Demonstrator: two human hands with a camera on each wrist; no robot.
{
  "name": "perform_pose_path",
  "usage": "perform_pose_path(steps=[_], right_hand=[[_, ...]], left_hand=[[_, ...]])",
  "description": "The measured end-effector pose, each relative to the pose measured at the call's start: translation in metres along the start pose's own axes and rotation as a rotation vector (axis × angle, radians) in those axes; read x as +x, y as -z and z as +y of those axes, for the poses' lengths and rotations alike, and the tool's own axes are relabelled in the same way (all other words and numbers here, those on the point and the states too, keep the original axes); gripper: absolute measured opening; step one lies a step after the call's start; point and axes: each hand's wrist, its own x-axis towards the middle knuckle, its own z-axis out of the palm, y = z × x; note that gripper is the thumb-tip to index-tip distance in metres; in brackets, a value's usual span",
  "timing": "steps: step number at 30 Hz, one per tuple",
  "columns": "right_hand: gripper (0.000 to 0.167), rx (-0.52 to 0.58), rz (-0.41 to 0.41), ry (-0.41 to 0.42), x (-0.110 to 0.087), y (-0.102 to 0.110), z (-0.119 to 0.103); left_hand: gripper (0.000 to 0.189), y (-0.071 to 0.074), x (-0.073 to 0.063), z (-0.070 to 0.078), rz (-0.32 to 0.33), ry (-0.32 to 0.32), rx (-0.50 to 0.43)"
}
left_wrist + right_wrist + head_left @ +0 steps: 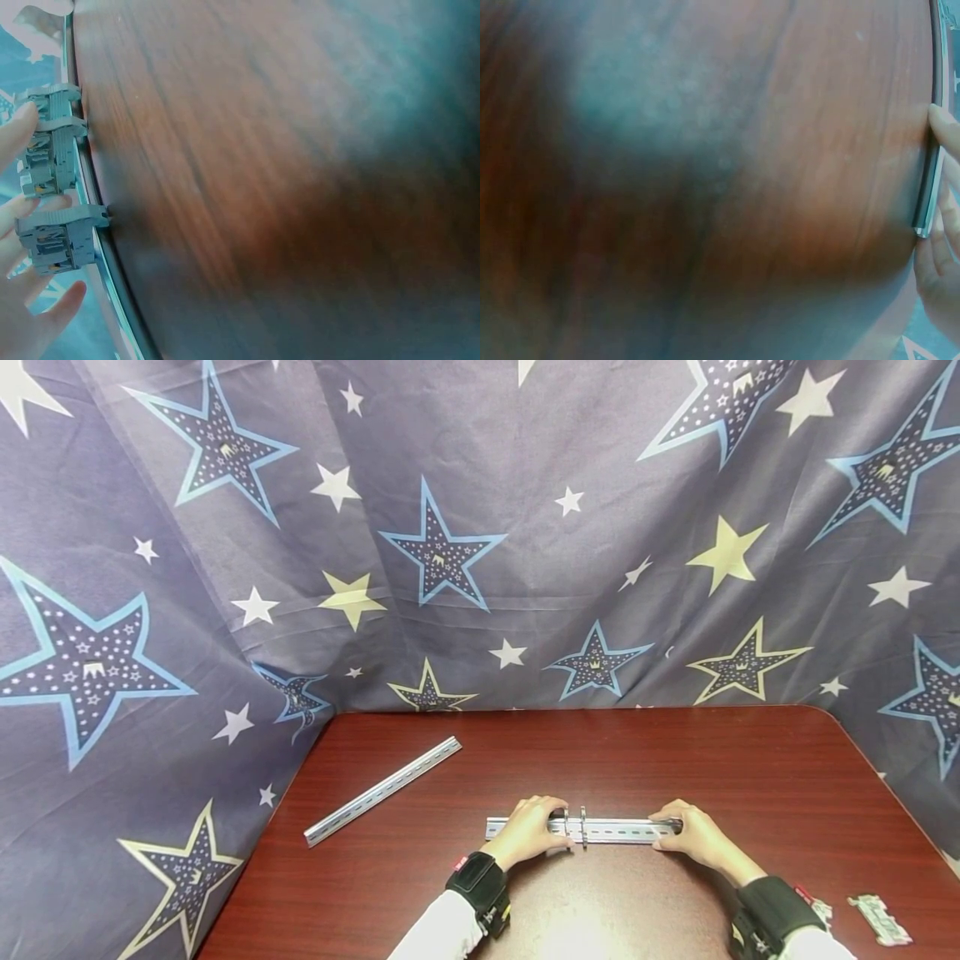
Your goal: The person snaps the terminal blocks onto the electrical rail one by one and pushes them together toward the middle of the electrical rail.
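A slotted metal DIN rail (618, 831) lies crosswise on the table in front of me. Narrow grey terminal blocks sit across it; one terminal block (583, 827) stands just right of my left fingers. The left wrist view has a terminal block (61, 240) apart from a closer-set pair of terminal blocks (52, 142) further along. My left hand (527, 831) straddles the rail, thumb on the near side and fingers on the far side, holding a block at its two ends. My right hand (697, 835) grips the rail near its right end (924, 229).
A second DIN rail (382, 792) lies slanted at the back left of the table (600, 752). At the right front lies a loose pale green terminal block (880, 919), with another small piece (822, 910) partly hidden behind my right wristband. A star-patterned curtain (525, 568) hangs behind the table.
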Motion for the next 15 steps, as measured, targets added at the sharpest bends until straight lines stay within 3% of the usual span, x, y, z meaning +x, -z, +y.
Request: perform_pose_path(steps=[15], right_hand=[[0.034,0.012,0.015,0.015,-0.0002,0.0004,-0.0007]], left_hand=[[0.052,-0.0037,0.0069,0.0063,0.003,-0.003,0.056]])
